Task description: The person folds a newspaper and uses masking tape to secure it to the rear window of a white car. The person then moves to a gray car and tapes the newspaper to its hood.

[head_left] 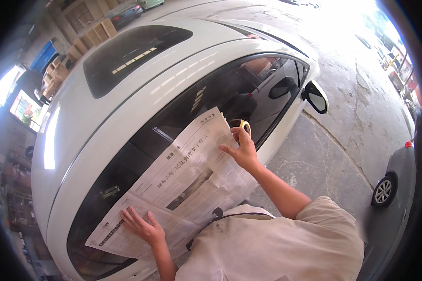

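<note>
A spread sheet of newspaper (pixel 152 154) lies against the dark side windows (pixel 215 96) of a white car (pixel 126 100). My left hand (pixel 144 228) rests flat near the sheet's lower left part, fingers apart. At the sheet's right edge, my right hand (pixel 244 152) has its fingers curled round a roll of yellow tape (pixel 246 126), and its thumb lies on the paper. The fingers partly cover the roll. I cannot tell whether any tape is stuck to the newspaper.
The car's side mirror (pixel 317 97) juts out to the right, beyond my right hand. A grey car (pixel 395 206) stands on the concrete floor (pixel 326 161) at the right. Stacked cardboard boxes (pixel 91 38) are at the far left, past the car's dark sunroof (pixel 136 54).
</note>
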Tool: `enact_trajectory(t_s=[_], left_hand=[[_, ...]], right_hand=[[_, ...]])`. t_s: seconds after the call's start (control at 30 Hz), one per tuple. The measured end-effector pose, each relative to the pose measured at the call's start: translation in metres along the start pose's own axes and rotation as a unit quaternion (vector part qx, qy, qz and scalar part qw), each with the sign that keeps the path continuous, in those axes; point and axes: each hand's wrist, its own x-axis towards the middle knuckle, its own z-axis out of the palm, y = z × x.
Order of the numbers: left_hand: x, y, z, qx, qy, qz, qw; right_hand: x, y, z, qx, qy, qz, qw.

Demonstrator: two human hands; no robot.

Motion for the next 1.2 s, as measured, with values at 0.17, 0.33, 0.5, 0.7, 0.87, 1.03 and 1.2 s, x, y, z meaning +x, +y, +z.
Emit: enact_trajectory(t_s=[0.17,0.33,0.5,0.7,0.87,1.03,1.2], left_hand=[[0.004,0.004,-0.004,0.007,0.007,0.009,1.0],[0.005,0.004,-0.007,0.011,-0.001,0.014,1.0],[0.006,0.005,-0.006,0.007,0.001,0.013,1.0],[0.009,0.007,-0.009,-0.001,0.008,0.017,1.0],[0.008,-0.003,-0.012,-0.012,0.006,-0.031,0.999],[0.007,-0.056,-0.012,0.011,0.077,-0.115,0.99],[0.011,-0.122,-0.029,0.029,0.181,-0.184,0.966]], right_hand=[[0.003,0.008,0.003,-0.013,0.014,0.005,1.0],[0.005,0.011,0.005,-0.036,0.039,0.009,0.999],[0.01,0.01,0.008,-0.039,0.048,-0.002,0.998],[0.012,0.005,0.012,-0.072,0.055,0.013,0.996],[0.015,0.02,0.015,-0.097,0.064,-0.055,0.992],[0.019,0.031,0.012,-0.082,0.072,-0.077,0.991],[0.028,0.048,0.006,-0.077,0.056,-0.042,0.995]])
